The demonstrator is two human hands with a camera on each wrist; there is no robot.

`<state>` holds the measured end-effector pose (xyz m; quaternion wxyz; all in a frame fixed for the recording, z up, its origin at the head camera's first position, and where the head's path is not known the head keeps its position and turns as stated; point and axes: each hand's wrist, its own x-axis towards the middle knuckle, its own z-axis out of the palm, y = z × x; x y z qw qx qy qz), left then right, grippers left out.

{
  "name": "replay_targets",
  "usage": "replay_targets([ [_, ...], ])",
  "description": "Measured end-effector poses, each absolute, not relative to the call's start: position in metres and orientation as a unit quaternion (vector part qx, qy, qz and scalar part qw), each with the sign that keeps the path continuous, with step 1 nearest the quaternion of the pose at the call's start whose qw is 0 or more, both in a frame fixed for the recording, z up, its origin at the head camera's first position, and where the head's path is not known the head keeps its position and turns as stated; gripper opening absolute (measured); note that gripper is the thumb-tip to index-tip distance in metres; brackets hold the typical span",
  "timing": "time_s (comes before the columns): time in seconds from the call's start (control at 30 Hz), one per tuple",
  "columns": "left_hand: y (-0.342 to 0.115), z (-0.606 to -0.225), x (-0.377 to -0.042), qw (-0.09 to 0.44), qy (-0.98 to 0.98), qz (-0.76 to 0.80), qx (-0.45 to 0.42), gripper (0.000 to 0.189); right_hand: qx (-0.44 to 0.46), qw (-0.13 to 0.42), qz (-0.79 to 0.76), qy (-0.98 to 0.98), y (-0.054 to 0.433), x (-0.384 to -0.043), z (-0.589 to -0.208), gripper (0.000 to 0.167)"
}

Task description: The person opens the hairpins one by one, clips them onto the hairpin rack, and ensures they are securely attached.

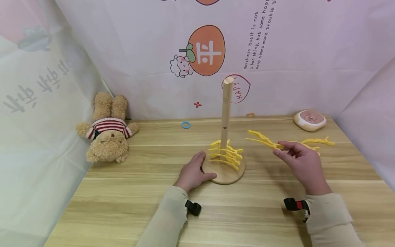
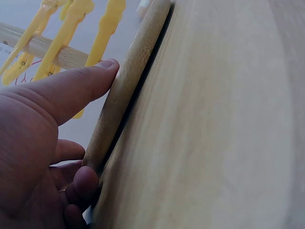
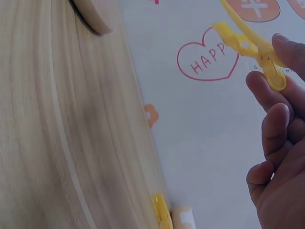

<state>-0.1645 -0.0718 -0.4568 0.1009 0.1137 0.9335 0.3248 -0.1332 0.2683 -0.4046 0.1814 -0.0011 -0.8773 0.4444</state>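
Note:
A wooden stand, with an upright post (image 1: 226,109) on a round base (image 1: 223,177), is on the table. Several yellow hair clips (image 1: 226,159) are clamped low around the post, one above another. My left hand (image 1: 192,172) grips the base's left edge; in the left wrist view the thumb lies on the rim (image 2: 131,71) and the fingers curl at its side. To the right of the post, above the table, my right hand (image 1: 303,166) pinches a yellow hair clip (image 3: 272,78) by its tail end. That clip's two prongs are spread apart and point toward the post.
More yellow hair clips (image 1: 319,140) lie behind my right hand, partly hidden by it. A round pink and white object (image 1: 310,120) sits at the back right. A blue ring (image 1: 186,125) lies near the back edge, and a teddy bear (image 1: 108,137) is at the left.

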Motion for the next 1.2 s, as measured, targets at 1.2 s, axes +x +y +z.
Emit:
replay_targets([
  [1.2,-0.071,-0.454,-0.163,0.107,0.938,0.307,0.122,0.099,0.083,0.183,0.461,-0.864,0.211,-0.126,-0.388,0.024],
])
